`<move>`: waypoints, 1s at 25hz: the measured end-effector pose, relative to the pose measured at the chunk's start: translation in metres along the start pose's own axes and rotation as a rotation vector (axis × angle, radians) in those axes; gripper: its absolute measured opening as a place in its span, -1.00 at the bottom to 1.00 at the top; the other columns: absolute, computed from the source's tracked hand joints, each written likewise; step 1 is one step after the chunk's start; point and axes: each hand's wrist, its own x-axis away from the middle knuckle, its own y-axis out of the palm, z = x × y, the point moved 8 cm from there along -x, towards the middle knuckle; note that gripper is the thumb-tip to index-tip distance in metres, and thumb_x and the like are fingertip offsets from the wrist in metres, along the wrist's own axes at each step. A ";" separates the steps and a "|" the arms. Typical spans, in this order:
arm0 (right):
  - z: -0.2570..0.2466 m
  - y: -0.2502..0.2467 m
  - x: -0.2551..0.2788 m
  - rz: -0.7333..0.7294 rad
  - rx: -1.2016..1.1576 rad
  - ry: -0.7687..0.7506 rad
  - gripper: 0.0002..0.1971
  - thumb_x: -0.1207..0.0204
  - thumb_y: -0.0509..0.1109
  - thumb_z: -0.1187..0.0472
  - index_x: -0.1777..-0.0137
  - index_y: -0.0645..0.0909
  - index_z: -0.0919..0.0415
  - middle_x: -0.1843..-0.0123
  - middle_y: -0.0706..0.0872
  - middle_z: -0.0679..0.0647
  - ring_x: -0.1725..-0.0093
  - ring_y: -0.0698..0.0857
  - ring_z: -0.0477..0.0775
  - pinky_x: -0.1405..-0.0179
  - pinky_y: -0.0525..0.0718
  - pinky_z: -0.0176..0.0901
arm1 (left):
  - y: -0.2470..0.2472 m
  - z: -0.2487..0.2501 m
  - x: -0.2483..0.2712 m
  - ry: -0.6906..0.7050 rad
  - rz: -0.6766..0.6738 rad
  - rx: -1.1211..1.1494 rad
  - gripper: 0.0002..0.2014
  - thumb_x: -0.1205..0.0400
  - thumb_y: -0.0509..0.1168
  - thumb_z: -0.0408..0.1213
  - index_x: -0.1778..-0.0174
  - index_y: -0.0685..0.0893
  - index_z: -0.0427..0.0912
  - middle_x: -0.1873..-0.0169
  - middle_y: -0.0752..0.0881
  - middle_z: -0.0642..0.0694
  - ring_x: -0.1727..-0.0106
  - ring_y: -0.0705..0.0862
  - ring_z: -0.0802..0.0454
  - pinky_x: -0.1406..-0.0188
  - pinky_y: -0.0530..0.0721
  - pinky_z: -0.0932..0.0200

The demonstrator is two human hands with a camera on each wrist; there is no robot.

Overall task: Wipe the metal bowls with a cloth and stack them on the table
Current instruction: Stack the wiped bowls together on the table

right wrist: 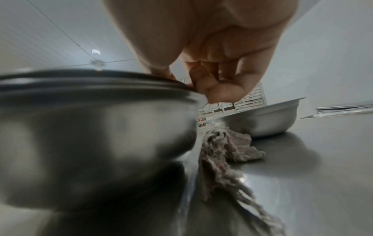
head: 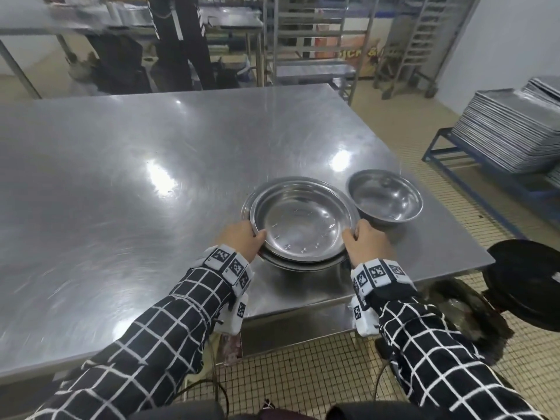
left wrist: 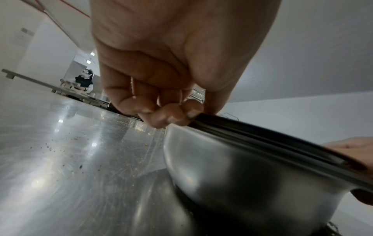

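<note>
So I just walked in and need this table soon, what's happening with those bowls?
A person is stacking metal bowls. Both hands, the left hand and the right hand, grip the rim of the top bowl of a nested stack on the steel table. A single bowl sits beside it, and the cloth lies between them.

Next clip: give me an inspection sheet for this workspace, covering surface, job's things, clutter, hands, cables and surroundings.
Surface: steel table, scratched, with crumbs in the left wrist view.
Job's things: nested bowls near the front edge; single bowl to their right, apart; cloth on the table between them.
Clutter: nothing seen beyond the crumbs.
Hands: left hand and right hand each grip the stack's rim on opposite sides, fingers curled under it.
Cables: thin black cables hang below the wrists.
Surroundings: tray stack at right; racks and a person standing behind; tiled floor.
</note>
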 end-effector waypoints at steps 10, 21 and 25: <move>0.048 -0.016 -0.018 0.044 -0.413 0.113 -0.69 -0.69 0.09 -0.04 0.07 0.52 0.16 0.14 0.62 0.16 0.13 0.60 0.22 0.06 0.55 -0.02 | -0.004 0.041 0.006 0.030 -0.015 -0.023 -0.59 -0.73 0.02 0.04 0.30 0.48 -0.15 0.40 0.58 -0.06 0.38 0.54 0.06 0.39 0.42 0.17; 0.185 -0.027 -0.110 -0.201 -0.337 0.212 -0.54 -0.65 0.01 -0.14 -0.22 0.51 0.19 0.08 0.63 0.26 0.11 0.65 0.25 -0.09 0.68 0.25 | 0.138 0.223 -0.045 -0.113 -0.135 0.515 -0.71 -0.71 0.11 -0.07 0.10 0.56 -0.21 0.08 0.75 -0.21 0.20 0.73 -0.18 -0.02 0.70 -0.03; 0.202 -0.013 -0.146 -0.284 -0.438 0.252 -0.44 -0.61 -0.05 -0.23 -0.23 0.45 0.24 0.02 0.67 0.30 0.16 0.66 0.24 -0.04 0.70 0.28 | 0.172 0.220 -0.072 -0.371 0.019 0.839 -0.64 -0.71 0.13 -0.04 -0.08 0.52 -0.33 0.17 0.66 -0.18 0.53 0.57 -0.01 0.53 0.59 0.18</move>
